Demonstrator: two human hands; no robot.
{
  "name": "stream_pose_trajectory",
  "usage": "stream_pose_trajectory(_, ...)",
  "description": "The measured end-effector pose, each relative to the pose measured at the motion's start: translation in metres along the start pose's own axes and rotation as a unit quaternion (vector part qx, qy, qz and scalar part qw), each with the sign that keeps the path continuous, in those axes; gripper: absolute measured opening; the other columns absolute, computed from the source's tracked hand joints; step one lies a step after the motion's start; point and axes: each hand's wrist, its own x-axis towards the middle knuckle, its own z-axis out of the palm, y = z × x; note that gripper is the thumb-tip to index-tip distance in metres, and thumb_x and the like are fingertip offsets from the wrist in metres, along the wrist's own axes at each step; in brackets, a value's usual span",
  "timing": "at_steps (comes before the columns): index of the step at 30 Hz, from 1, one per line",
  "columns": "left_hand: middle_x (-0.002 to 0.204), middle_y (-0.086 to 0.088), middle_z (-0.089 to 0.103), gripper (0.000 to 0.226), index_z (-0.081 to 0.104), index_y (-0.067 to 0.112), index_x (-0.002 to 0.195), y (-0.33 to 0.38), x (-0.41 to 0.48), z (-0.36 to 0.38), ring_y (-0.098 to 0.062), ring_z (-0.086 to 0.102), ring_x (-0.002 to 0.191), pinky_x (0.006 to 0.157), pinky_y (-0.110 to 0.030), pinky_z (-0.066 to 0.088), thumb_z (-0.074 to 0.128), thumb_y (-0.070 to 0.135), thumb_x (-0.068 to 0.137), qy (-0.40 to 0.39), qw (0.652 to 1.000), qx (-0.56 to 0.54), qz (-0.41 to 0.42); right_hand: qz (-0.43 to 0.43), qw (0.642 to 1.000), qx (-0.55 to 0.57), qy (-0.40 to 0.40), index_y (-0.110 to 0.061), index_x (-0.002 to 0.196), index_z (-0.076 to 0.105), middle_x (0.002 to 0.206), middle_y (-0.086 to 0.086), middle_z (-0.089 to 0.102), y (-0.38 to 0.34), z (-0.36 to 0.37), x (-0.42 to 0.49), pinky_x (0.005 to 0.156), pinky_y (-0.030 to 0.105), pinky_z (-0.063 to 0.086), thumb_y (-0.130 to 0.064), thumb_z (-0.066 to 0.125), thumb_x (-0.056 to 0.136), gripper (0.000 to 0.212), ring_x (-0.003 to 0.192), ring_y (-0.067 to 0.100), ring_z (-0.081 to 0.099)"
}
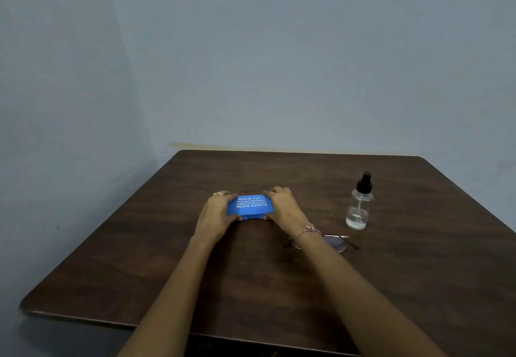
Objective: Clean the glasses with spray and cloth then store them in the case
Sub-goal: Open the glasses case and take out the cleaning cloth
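On table (391,273), blue case (250,206) between left hand (216,212) and right hand (284,207), fingers (280,190) gripping its ends

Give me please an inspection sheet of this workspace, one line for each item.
Surface: dark wooden table, rounded corners.
Job's things: blue case lies flat, seems closed; spray bottle upright, to its right; glasses on the table, partly hidden by the right wrist; cloth not seen.
Clutter: nothing seen.
Grippers: left hand and right hand grip the case's two ends.
Cables: nothing seen.
Surroundings: plain blue-grey wall behind the table.
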Motion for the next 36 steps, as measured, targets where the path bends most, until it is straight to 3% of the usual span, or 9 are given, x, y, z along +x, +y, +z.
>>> stream_pose_trajectory(3, 0.134, -0.006, 0.053, 0.069, 0.054, 0.011, 0.132, -0.012, -0.013, -0.007, -0.020, 0.048, 0.122, 0.103, -0.028, 0.036, 0.081, 0.019, 0.069, 0.019, 1.000, -0.010, -0.015, -0.004, 0.996, -0.084, -0.004, -0.007, 0.141, 0.034, 0.136, 0.008, 0.043, -0.023, 0.011, -0.004, 0.109, 0.044, 0.030, -0.025, 0.065, 0.086, 0.065, 0.126, 0.026, 0.037)
stream_pose_trajectory(6, 0.132, -0.008, 0.055, 0.067, 0.056, 0.009, 0.129, -0.018, -0.023, -0.010, -0.020, 0.049, 0.121, 0.101, -0.026, 0.035, 0.082, 0.016, 0.067, 0.042, 0.999, -0.025, -0.016, -0.022, 0.982, -0.189, 0.009, -0.003, 0.145, 0.024, 0.141, 0.011, 0.040, -0.045, 0.023, -0.010, 0.112, 0.059, 0.011, -0.027, 0.052, 0.093, 0.064, 0.133, 0.027, 0.033)
stream_pose_trajectory(10, 0.141, -0.016, 0.046, 0.065, 0.058, 0.014, 0.128, -0.019, -0.032, -0.008, -0.026, 0.044, 0.128, 0.105, -0.029, 0.032, 0.083, 0.017, 0.067, 0.065, 0.995, -0.060, -0.053, -0.093, 0.970, -0.223, 0.011, 0.008, 0.145, 0.010, 0.151, 0.025, 0.021, -0.053, 0.034, -0.009, 0.117, 0.042, 0.017, -0.002, 0.030, 0.098, 0.052, 0.141, 0.035, 0.018)
stream_pose_trajectory(17, 0.128, -0.012, 0.057, 0.068, 0.064, 0.021, 0.121, -0.030, -0.038, -0.003, -0.023, 0.052, 0.119, 0.102, -0.029, 0.037, 0.088, 0.019, 0.057, 0.093, 0.984, -0.131, -0.079, -0.151, 0.955, -0.253, 0.011, 0.009, 0.145, 0.007, 0.153, 0.028, 0.011, -0.053, 0.030, -0.020, 0.115, 0.035, 0.016, 0.006, 0.033, 0.095, 0.056, 0.143, 0.035, 0.013)
stream_pose_trajectory(22, 0.125, -0.010, 0.056, 0.069, 0.063, 0.016, 0.122, -0.030, -0.035, -0.004, -0.019, 0.052, 0.115, 0.093, -0.018, 0.033, 0.088, 0.019, 0.058, 0.098, 0.982, -0.138, -0.085, -0.176, 0.936, -0.303, 0.015, 0.009, 0.145, 0.006, 0.152, 0.030, 0.011, -0.049, 0.024, -0.022, 0.116, 0.036, 0.012, 0.003, 0.031, 0.097, 0.054, 0.142, 0.038, 0.014)
stream_pose_trajectory(30, 0.126, -0.009, 0.057, 0.074, 0.060, 0.016, 0.126, -0.030, -0.033, -0.006, -0.019, 0.051, 0.117, 0.098, -0.020, 0.036, 0.088, 0.020, 0.058, 0.096, 0.981, -0.137, -0.095, -0.199, 0.934, -0.297, 0.012, 0.007, 0.146, 0.008, 0.152, 0.028, 0.013, -0.045, 0.019, -0.020, 0.116, 0.036, 0.010, 0.001, 0.030, 0.098, 0.053, 0.142, 0.036, 0.015)
stream_pose_trajectory(33, 0.127, -0.010, 0.056, 0.084, 0.052, 0.020, 0.133, -0.028, -0.034, -0.008, -0.019, 0.050, 0.117, 0.099, -0.024, 0.038, 0.088, 0.018, 0.058, 0.089, 0.982, -0.136, -0.096, -0.200, 0.946, -0.256, 0.011, 0.001, 0.147, 0.013, 0.154, 0.021, 0.018, -0.040, 0.015, -0.010, 0.116, 0.032, 0.014, -0.002, 0.033, 0.099, 0.052, 0.142, 0.030, 0.019)
stream_pose_trajectory(36, 0.131, -0.011, 0.054, 0.099, 0.040, 0.017, 0.142, -0.027, -0.035, -0.009, -0.022, 0.049, 0.122, 0.100, -0.027, 0.038, 0.089, 0.017, 0.056, 0.096, 0.974, -0.166, -0.121, -0.194, 0.970, -0.146, 0.014, -0.005, 0.145, 0.027, 0.149, 0.014, 0.033, -0.035, 0.007, 0.004, 0.111, 0.027, 0.022, -0.002, 0.042, 0.096, 0.052, 0.137, 0.024, 0.032)
